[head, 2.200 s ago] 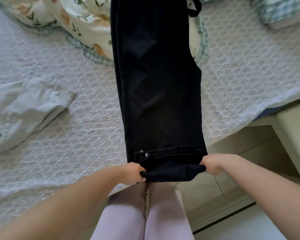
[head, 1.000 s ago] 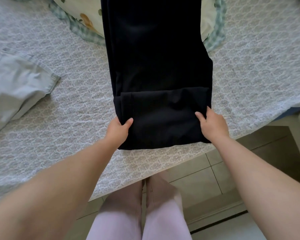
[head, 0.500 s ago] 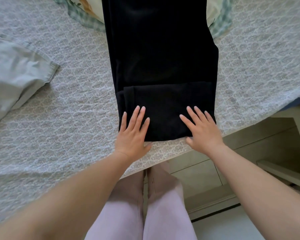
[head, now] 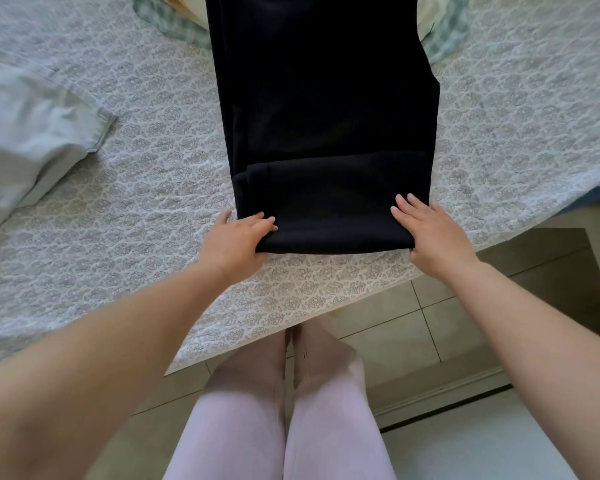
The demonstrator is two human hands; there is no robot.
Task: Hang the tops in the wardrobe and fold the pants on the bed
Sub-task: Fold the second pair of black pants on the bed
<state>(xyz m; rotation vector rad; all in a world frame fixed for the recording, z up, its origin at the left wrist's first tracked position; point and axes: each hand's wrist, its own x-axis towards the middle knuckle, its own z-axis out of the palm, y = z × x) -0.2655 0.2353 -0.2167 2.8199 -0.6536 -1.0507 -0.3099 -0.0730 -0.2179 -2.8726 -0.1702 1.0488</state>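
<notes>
The bed point(head: 146, 244) has a bumpy white cover. The black pants point(head: 326, 109) lie flat on it, long and straight, pointing away from the person. The near end is turned over, so one small fold is made. A pale grey piece of clothing point(head: 32, 133) lies on the bed to the left, well apart from the pants. The left hand point(head: 234, 242) holds the left corner of the folded end, fingers on top. The right hand point(head: 433, 239) holds the right corner the same way. I think the folding is only just started. Next, both hands need to lift this end together and turn it over, keeping the edges even.
</notes>
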